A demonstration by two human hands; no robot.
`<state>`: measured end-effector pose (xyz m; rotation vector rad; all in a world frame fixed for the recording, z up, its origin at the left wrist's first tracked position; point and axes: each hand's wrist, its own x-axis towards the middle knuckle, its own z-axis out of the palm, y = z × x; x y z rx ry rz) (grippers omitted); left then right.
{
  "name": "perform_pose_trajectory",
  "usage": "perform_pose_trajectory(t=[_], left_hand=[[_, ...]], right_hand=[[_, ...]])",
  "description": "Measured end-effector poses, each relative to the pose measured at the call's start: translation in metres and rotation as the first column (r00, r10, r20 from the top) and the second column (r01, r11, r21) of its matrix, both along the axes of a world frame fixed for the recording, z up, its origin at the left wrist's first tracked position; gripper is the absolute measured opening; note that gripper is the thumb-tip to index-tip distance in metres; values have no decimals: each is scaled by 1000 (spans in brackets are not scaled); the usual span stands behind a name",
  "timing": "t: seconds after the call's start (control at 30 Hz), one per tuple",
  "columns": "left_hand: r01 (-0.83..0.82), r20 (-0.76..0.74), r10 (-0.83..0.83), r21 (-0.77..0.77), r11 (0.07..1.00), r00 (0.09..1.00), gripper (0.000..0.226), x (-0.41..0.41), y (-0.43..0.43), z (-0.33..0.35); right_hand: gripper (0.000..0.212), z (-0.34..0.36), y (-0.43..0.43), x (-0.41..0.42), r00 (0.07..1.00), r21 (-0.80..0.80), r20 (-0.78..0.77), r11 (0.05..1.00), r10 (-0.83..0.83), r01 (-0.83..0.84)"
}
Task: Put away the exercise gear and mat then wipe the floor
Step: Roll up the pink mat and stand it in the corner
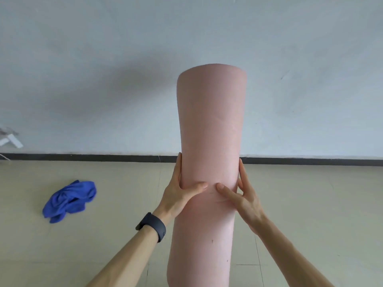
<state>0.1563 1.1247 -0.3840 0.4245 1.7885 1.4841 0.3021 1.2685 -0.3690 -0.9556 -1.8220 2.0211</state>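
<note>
Two hands clasp one rolled pink mat (209,121) about halfway up the part I can see. The left hand (178,195) is on its left side and the right hand (244,195) on its right, level with each other. Each thumb lies across the front, the tips nearly meeting, while the fingers (178,168) wrap round the sides, so both hands grip the roll between them. The mat's long axis stands upright, leaning a little away from me towards the wall (103,59). Its lower end runs out of view, so I cannot tell whether it rests on the floor (310,204). Neither hand is nearer, and I judge the next move to be a two-handed carry. I see no box, bag or shelf to receive the mat. A crumpled blue cloth (69,200) lies on the floor well to the left, nearer the left hand.
</note>
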Motion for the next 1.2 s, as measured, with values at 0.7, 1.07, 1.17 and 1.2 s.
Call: perform_pose_trajectory(t=[0.7,1.07,1.17,1.2], left_hand=[[692,-286,-631,257,674,721,109,343,320,478],[867,-311,-809,155,474,498,114,560,507,500],[877,-334,-812,138,460,478,115,601,552,495],[878,-338,-812,134,459,476,115,612,569,494]], right_hand=[[96,452,207,405,712,171,-361,707,-603,686],[107,470,341,636,563,228,-307,516,-767,826],[109,464,378,672,524,225,-324,474,-787,851],[110,463,393,683,520,227,-324,469,-790,854]])
